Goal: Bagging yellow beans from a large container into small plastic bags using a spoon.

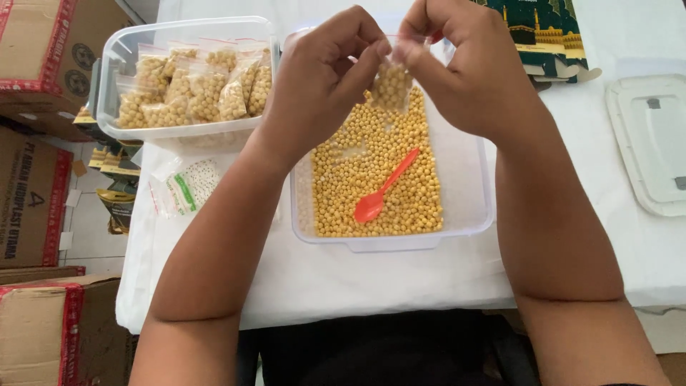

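While an orange plastic spoon (380, 191) lies on the yellow beads in the clear plastic tub (468, 214) on the white-covered bench (357, 279), left hand (321, 78) and right hand (468, 68) fingers pinch shut a small clear bead-filled bag (391, 84) above it.

Both hands raised, fingertips pinched together

L hand (321, 78) and R hand (461, 68) meet at centre, thumbs & forefingers pressed shut in a pinch grip (other fingers curled in loosely). Both forearms bare, angled up and inward from the lower corners, wrists slightly bent, knuckles facing the camera.
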